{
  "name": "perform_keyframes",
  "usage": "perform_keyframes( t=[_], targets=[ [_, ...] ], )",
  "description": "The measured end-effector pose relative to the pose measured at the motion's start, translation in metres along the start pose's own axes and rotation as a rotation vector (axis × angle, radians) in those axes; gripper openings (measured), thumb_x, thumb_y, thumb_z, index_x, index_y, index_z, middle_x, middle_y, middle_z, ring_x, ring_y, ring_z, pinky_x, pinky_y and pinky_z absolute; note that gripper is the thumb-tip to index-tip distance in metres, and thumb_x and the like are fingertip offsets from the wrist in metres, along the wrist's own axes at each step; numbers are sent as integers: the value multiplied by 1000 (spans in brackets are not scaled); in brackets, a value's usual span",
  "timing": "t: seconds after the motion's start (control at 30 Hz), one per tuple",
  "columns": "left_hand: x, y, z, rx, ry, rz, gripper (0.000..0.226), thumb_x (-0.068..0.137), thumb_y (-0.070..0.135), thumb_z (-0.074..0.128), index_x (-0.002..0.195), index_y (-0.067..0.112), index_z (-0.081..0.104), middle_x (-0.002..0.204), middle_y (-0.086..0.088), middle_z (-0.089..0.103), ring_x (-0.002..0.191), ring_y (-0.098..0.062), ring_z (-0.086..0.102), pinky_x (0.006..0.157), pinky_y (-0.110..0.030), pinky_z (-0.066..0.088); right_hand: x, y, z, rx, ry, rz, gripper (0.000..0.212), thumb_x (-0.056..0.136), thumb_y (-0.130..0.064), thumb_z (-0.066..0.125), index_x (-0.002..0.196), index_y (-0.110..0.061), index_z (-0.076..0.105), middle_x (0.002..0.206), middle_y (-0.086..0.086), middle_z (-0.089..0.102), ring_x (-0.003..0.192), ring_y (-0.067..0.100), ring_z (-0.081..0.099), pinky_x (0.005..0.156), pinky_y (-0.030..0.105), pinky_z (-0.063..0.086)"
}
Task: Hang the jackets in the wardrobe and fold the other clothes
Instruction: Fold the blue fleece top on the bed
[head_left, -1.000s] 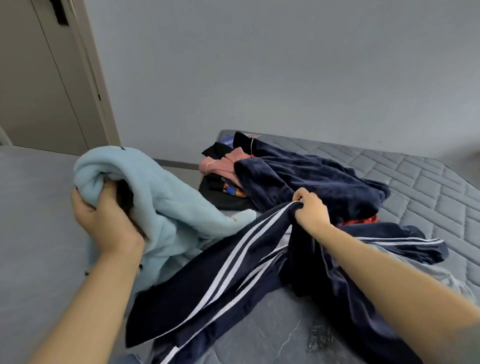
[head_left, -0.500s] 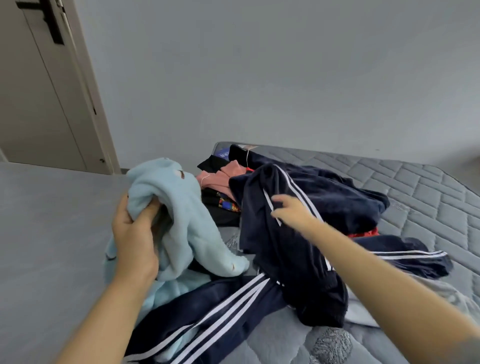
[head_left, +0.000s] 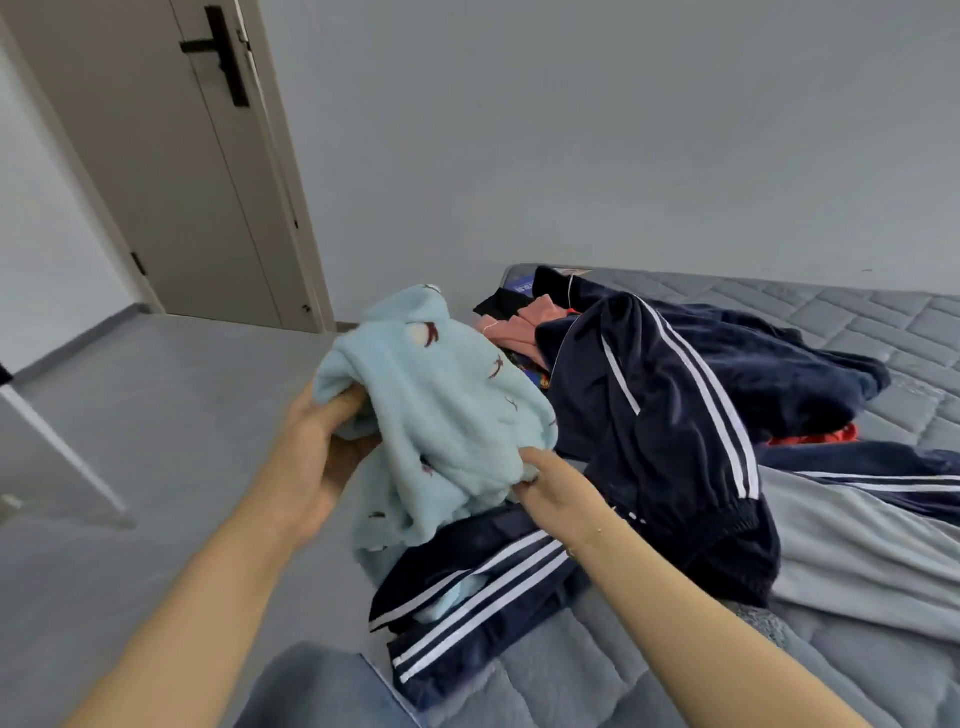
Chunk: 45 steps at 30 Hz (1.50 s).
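Right hand (head_left: 550, 488) has left the navy white-striped velvet track jacket (head_left: 670, 415) for the fluffy pale-blue fleece garment (head_left: 441, 415).
Both hands pinch it, left hand (head_left: 317, 452) gripping its upper edge, above the grey quilted mattress (head_left: 857, 322).

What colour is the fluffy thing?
Light blue fluffy garment with small dark marks, head view.

Two bare hands hold a light blue fleece garment (head_left: 441, 415) over a bed's edge.

At frame centre, the left hand (head_left: 317, 457) grips its upper fold and the right hand (head_left: 550, 488) pinches its lower edge. Navy striped clothes (head_left: 675, 415) lie heaped to the right on a grey quilted mattress (head_left: 857, 322). A closed door (head_left: 171, 171) stands upper left.
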<state>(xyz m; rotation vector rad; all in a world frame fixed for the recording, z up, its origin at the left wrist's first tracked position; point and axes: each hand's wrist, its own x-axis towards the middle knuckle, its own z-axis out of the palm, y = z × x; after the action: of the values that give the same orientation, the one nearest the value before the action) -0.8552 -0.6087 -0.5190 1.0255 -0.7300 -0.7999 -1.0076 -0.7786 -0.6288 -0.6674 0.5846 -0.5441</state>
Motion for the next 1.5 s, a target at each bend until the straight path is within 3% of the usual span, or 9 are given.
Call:
perform_keyframes(
  t=[0.1, 0.27, 0.43, 0.67, 0.87, 1.03, 1.2, 1.33, 1.5],
  targets=[
    [-26, -25, -18, 441, -94, -252, 32, 74, 26, 81, 104, 29, 71, 107, 2, 73, 105, -18, 68, 84, -29, 56, -19, -25, -29, -278, 134, -234, 40, 85, 7, 54, 123, -6, 61, 108, 15, 70, 89, 25, 67, 75, 39, 53],
    [-60, -73, 5, 1029, -944, -671, 27, 85, 46, 69, 112, 45, 65, 109, 21, 67, 96, 6, 63, 89, -13, 49, -80, -56, -119, -582, 569, -329, 49, 81, 14, 45, 118, -13, 64, 109, 13, 69, 93, 25, 65, 72, 32, 55],
    [-27, -102, 22, 973, -279, -296, 12, 91, 27, 66, 102, 31, 66, 107, 11, 67, 97, -5, 61, 85, -19, 48, -110, -59, -161, -1077, 826, -308, 37, 80, 5, 53, 112, -6, 68, 110, 13, 65, 100, 28, 60, 84, 38, 52],
    [-11, -146, 34, 1520, -547, -373, 56, 85, 55, 62, 136, 41, 45, 138, 12, 53, 140, -19, 34, 108, -29, 24, -69, -56, -96, -1674, 417, -766, 65, 74, -1, 56, 136, -18, 50, 146, 1, 38, 136, 23, 29, 110, 31, 23],
    [-29, -151, 61, 1103, -880, -533, 26, 85, 37, 69, 110, 42, 66, 86, 30, 63, 77, 10, 57, 63, -8, 42, -47, -66, -92, -2578, -8, -63, 19, 89, -24, 41, 99, -24, 57, 87, -7, 52, 99, 20, 51, 118, 51, 3],
    [-14, -129, 71, 1234, -1193, -739, 24, 86, 54, 63, 107, 43, 70, 76, 22, 56, 68, 9, 51, 68, -7, 39, -129, -40, -140, -2493, 91, 50, 20, 93, -30, 38, 98, -25, 57, 105, -3, 62, 104, 22, 56, 90, 34, 31],
    [23, -144, 92, 1151, -664, -462, 14, 91, 33, 65, 105, 33, 66, 91, 13, 68, 82, -4, 64, 68, -9, 44, -215, -1, -187, -2176, -30, 625, 25, 96, -19, 39, 108, -18, 61, 121, 5, 64, 110, 24, 59, 79, 28, 41],
    [55, -183, 117, 1241, -231, -107, 48, 85, 35, 70, 129, 21, 55, 128, -5, 54, 119, -25, 52, 98, -40, 45, -233, -5, -186, -1996, 160, 276, 22, 87, -34, 48, 91, -19, 63, 93, -7, 64, 89, 13, 58, 72, 30, 43],
    [57, -230, 123, 1351, -487, -531, 88, 79, 59, 67, 148, 23, 27, 148, -5, 40, 133, -27, 42, 105, -41, 39, -200, -22, -187, -1715, 595, -363, 25, 89, -34, 60, 113, -30, 66, 109, -16, 63, 104, 6, 55, 74, 17, 40]
  ],
)
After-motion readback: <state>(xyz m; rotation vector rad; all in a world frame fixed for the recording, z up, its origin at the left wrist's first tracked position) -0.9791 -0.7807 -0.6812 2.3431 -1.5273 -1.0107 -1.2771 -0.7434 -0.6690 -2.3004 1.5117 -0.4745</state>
